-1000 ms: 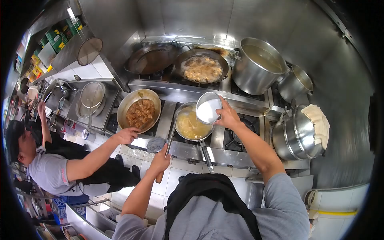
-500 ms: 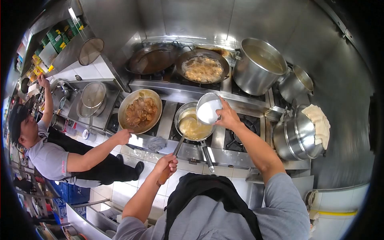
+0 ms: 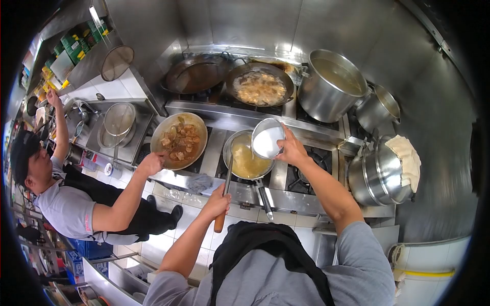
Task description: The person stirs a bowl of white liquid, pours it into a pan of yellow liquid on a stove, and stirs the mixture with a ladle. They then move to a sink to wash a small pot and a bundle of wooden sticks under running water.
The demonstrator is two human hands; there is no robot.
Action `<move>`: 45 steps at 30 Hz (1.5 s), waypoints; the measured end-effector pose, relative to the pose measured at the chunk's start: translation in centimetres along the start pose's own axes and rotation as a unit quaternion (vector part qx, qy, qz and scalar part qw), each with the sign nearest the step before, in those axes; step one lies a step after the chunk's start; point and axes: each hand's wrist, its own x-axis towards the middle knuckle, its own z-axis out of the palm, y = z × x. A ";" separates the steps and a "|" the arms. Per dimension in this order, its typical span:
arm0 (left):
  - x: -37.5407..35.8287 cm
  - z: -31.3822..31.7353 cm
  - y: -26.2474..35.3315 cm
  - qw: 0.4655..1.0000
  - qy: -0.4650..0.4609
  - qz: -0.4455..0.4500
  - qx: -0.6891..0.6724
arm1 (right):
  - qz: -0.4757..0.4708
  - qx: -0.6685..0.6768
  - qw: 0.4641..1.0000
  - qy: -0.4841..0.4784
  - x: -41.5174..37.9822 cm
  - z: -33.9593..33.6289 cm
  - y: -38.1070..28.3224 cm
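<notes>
The left hand [image 3: 217,205] closes round a long utensil [image 3: 228,175], whose reach likely spares it the heat; the right hand [image 3: 293,149] pinches a metal bowl [image 3: 267,141] over the right side of the pan [image 3: 227,155] on the stove [image 3: 293,202], apparently leaving the utensil room

No text legible. Red marks [image 3: 88,222] on co-worker's grey sleeve [image 3: 77,213], pale print on green packages [image 3: 71,45] upper left, markings on blue box [image 3: 76,267] lower left: too small, blurred.
</notes>
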 end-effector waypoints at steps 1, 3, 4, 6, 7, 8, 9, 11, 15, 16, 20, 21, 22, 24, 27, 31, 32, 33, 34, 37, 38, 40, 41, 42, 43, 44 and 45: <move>0.9 0.5 -0.7 0.999 0.016 0.026 0.026 | 0.003 0.001 1.000 -0.001 -0.1 0.0 -0.1; 2.5 1.6 -1.9 0.997 0.032 0.054 0.051 | 0.005 0.001 1.000 -0.002 0.0 0.1 -0.1; 3.0 2.3 -2.5 0.998 0.035 0.055 0.027 | -0.001 0.002 1.000 0.009 -0.1 0.4 0.1; 3.8 2.9 -3.4 0.998 0.038 0.056 0.003 | -0.007 0.003 1.000 0.020 0.0 0.5 0.3; 4.2 3.0 -3.9 0.999 -0.005 0.029 -0.041 | -0.002 -0.002 1.000 0.016 -0.1 0.4 0.2; 4.6 3.1 -4.5 0.995 -0.048 0.003 -0.085 | 0.004 -0.007 1.000 0.011 -0.2 0.3 0.1; 4.1 3.1 -4.2 0.995 -0.048 0.002 -0.085 | 0.004 -0.006 1.000 0.011 -0.2 0.1 0.0; 2.7 2.6 -3.8 0.985 -0.087 -0.017 -0.146 | 0.014 -0.001 1.000 0.001 -0.2 -0.1 -0.1; 0.2 0.4 -3.6 0.981 -0.121 -0.039 -0.145 | 0.021 -0.005 1.000 -0.007 -0.2 -0.4 -0.2; -0.3 -0.2 -4.2 0.987 -0.108 -0.049 -0.111 | 0.021 -0.006 1.000 -0.003 -0.1 -0.3 -0.1; -2.8 -2.7 -3.6 0.995 -0.080 -0.054 0.032 | 0.025 -0.009 1.000 0.000 -0.1 -0.5 0.0; -3.6 -3.0 -3.1 0.995 -0.079 -0.055 0.031 | 0.024 -0.008 1.000 -0.001 -0.1 -0.4 0.1; -4.4 -3.2 -2.5 0.992 -0.047 -0.029 0.110 | 0.025 -0.009 1.000 -0.002 -0.1 -0.4 0.2; -4.8 -3.9 -2.1 0.972 0.002 -0.002 0.233 | 0.024 -0.011 1.000 -0.005 0.0 -0.2 0.4; -1.6 -5.6 -7.2 0.884 0.099 0.265 0.371 | 0.002 -0.014 1.000 0.006 0.1 0.1 0.9; 0.4 -5.1 -7.2 0.938 0.089 0.144 0.303 | -0.003 -0.014 1.000 0.013 0.1 0.0 0.7; 2.4 -5.0 -8.7 0.926 0.113 0.198 0.302 | -0.006 -0.016 1.000 0.014 0.1 -0.1 0.7; 3.0 -4.5 -8.7 0.910 0.136 0.252 0.299 | -0.005 -0.018 1.000 0.013 0.1 -0.1 0.7; 3.6 -4.1 -8.7 0.911 0.135 0.253 0.298 | -0.002 -0.018 1.000 0.010 0.2 -0.1 0.7; 5.5 -1.2 -7.3 0.993 0.050 0.060 0.090 | -0.002 -0.025 1.000 0.007 0.2 -0.2 0.5; 5.8 0.0 -6.8 0.998 0.037 0.054 0.013 | -0.007 -0.029 1.000 0.008 0.2 -0.3 0.4; 6.1 1.9 -5.9 0.996 0.025 0.048 -0.065 | 0.000 -0.030 1.000 0.002 0.2 -0.4 0.2; 6.0 2.7 -5.4 0.994 -0.001 0.027 -0.110 | 0.007 -0.029 1.000 -0.004 0.3 -0.6 0.1; 6.1 3.1 -5.2 0.988 -0.027 0.006 -0.155 | 0.007 -0.030 1.000 -0.004 0.3 -0.6 0.1; 6.1 3.3 -5.2 0.988 -0.027 0.007 -0.154 | 0.007 -0.027 1.000 -0.004 0.3 -0.6 0.0; 6.0 3.4 -5.1 0.983 -0.051 0.000 -0.177 | 0.008 -0.024 1.000 -0.004 0.3 -0.7 0.0; 5.9 3.5 -4.9 0.977 -0.074 -0.008 -0.198 | 0.009 -0.024 1.000 -0.003 0.2 -0.8 0.0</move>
